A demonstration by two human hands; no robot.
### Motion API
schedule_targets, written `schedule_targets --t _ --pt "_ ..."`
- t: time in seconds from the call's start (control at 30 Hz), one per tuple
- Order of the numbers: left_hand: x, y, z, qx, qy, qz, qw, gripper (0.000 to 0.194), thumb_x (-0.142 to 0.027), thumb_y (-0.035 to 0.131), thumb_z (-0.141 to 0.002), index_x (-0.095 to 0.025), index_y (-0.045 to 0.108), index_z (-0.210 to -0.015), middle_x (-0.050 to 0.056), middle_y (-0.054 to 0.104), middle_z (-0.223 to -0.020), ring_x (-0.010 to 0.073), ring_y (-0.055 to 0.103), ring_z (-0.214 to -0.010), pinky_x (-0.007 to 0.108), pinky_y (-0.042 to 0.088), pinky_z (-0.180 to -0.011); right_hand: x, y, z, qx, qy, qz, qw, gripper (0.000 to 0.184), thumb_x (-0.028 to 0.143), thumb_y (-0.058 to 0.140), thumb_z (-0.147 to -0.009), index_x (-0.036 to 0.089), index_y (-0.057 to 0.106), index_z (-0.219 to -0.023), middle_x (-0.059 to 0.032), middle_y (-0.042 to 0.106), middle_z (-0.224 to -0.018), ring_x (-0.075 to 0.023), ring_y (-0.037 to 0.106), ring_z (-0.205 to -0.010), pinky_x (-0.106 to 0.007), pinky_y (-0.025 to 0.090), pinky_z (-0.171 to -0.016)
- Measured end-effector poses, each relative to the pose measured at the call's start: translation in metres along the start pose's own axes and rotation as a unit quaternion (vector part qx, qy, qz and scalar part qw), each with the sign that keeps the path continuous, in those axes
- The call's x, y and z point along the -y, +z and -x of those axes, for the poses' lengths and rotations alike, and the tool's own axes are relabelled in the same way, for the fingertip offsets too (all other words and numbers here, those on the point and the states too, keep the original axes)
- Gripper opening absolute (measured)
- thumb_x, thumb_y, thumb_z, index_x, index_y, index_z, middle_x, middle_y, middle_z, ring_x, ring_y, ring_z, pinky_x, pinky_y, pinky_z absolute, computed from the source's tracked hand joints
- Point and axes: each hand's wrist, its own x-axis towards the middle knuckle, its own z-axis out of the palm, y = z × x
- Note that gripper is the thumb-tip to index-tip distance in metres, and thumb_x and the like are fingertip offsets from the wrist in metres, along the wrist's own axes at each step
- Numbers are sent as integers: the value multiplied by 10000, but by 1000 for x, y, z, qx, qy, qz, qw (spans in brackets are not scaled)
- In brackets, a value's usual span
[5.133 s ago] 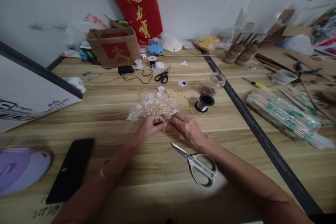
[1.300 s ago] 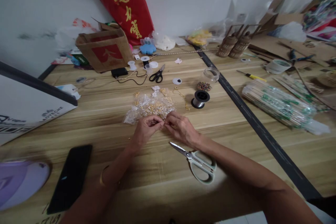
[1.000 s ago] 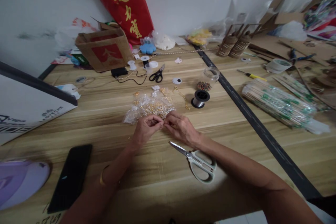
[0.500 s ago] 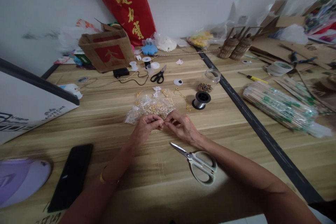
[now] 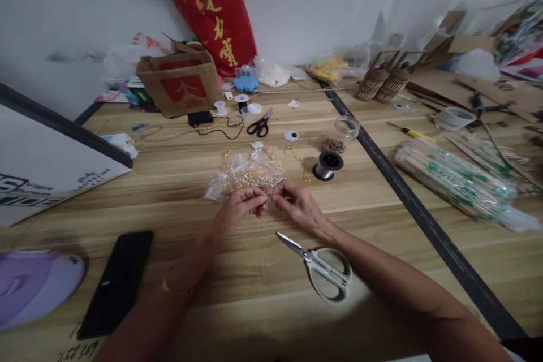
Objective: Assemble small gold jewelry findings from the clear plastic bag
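Observation:
My left hand (image 5: 245,203) is closed in a pinch at the near edge of a pile of small plastic bags (image 5: 237,172) with gold and silver trinkets. A bit of gold shows at its fingertips, too small to name. Facing it, my right hand (image 5: 299,206) pinches too, its fingertips a short gap from the left ones; what it holds, if anything, cannot be made out. Pale-handled scissors (image 5: 316,266) lie below the right hand. Beyond that hand are a thin gold chain (image 5: 299,161) and a black spool of silvery wire (image 5: 328,166).
A jar of beads (image 5: 339,136) lies near the wire spool, and black scissors (image 5: 260,123) farther back. To the left are a dark phone (image 5: 116,283) and a white box (image 5: 55,158). Bagged sticks (image 5: 456,178) lie to the right; a paper bag (image 5: 180,85) stands behind.
My fingertips have drawn slightly apart from each other near the pile. The whole view has shifted a little; the things on the table keep their places.

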Motion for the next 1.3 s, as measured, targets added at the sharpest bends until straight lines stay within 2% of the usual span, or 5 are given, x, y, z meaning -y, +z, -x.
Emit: schedule_targets --t 0.27,0.63,1.03,1.13,1.3 --pt "-1 0 0 4 0 -61 998 317 -361 796 -616 -128 635 -759 -16 611 -603 84 540 -517 206 449 -520 -2 -1 0 -3 1 -4 1000 188 337 528 -887 168 548 -806 24 505 -658 -102 450 -596 -220 339 -545" --pt "-3 -5 -1 -5 5 -57 998 310 -305 792 -625 -119 693 -853 20 676 -632 115 603 -572 247 503 -600 -6 -2 -1 -7 3 -21 1000 228 393 507 -908 178 517 -830 28 514 -651 -96 473 -565 -215 367 -532" --pt "-6 -4 0 5 25 -77 997 259 -337 757 -665 -130 678 -799 0 641 -620 100 572 -554 230 482 -571 -4 -3 2 -9 4 58 998 153 347 505 -913 198 534 -898 50 518 -568 -101 500 -467 -218 346 -472" --pt "-6 -3 0 7 27 -85 996 254 -334 754 -668 -126 682 -795 5 644 -624 99 570 -551 227 479 -563 -5 -1 2 -14 6 24 1000 164 357 527 -899 195 537 -878 22 572 -661 -96 513 -494 -214 365 -469" --pt "-6 -3 0 12 19 -99 995 235 -274 773 -652 -119 702 -814 14 666 -644 109 592 -568 232 484 -570 0 2 0 -1 36 -107 994 246 423 562 -872 181 527 -850 -53 632 -967 -85 594 -574 -207 439 -491"
